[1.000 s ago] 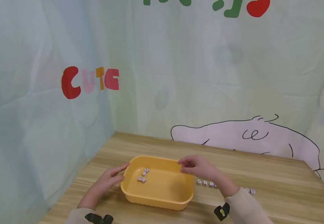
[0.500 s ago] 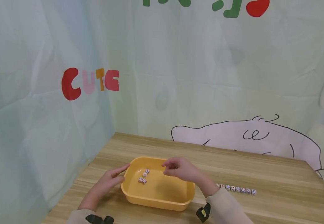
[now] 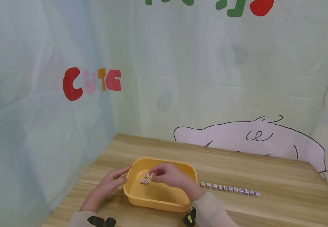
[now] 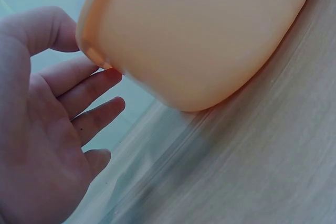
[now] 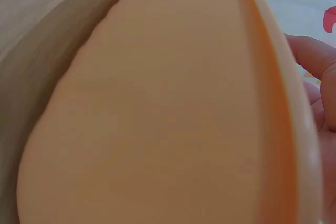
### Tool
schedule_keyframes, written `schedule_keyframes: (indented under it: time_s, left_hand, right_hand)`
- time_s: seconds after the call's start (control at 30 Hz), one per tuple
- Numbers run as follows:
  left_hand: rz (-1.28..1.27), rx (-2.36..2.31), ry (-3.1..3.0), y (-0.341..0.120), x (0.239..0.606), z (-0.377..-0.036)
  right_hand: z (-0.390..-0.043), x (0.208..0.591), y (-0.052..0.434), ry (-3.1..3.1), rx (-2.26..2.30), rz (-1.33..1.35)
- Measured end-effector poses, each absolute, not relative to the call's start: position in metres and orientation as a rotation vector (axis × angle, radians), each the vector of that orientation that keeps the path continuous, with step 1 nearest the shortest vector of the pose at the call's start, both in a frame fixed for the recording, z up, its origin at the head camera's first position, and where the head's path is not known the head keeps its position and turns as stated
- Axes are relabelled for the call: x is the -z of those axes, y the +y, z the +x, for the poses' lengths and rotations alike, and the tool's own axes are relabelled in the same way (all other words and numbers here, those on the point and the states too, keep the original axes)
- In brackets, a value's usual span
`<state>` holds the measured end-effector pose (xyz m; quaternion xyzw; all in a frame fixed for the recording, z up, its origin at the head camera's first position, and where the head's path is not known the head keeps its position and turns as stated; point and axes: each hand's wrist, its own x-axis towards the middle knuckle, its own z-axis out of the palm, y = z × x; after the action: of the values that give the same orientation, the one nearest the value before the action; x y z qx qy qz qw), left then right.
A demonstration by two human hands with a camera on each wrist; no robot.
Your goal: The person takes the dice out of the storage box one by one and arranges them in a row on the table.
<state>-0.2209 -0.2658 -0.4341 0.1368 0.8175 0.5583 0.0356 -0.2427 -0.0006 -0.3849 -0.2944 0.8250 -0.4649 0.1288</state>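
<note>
A yellow plastic tub (image 3: pixel 158 203) sits on the wooden table in the head view. In its left part lie several small white dice (image 3: pixel 144 182) with dark and red pips. My left hand (image 3: pixel 107 187) rests against the tub's left rim, its fingers fairly straight and touching the edge, as the left wrist view also shows. Inside the tub, my right hand (image 3: pixel 170 176) reaches over the floor with thumb and forefinger apart, fingertips right at the upper pair of dice. The right wrist view is mostly filled by the tub's outer wall (image 5: pixel 147 103), with part of the hand beyond the rim.
A row of several dice (image 3: pixel 230 189) runs along the table (image 3: pixel 288 195) to the right of the tub. Printed cloth (image 3: pixel 158 104) hangs behind and at the left of the table. Dark straps (image 3: pixel 190 217) circle both wrists.
My right hand has moved left from above the tub's right rim down toward the dice inside. The row on the table is now uncovered. My left hand has stayed at the rim.
</note>
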Motion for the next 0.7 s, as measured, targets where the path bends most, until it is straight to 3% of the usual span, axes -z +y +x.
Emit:
schedule_keyframes:
  time_s: [0.7]
  left_hand:
    - [0.41, -1.721, 2.523, -0.266, 0.434, -0.221]
  right_hand:
    - [-0.251, 0.403, -0.03, 2.405, 1.393, -0.764]
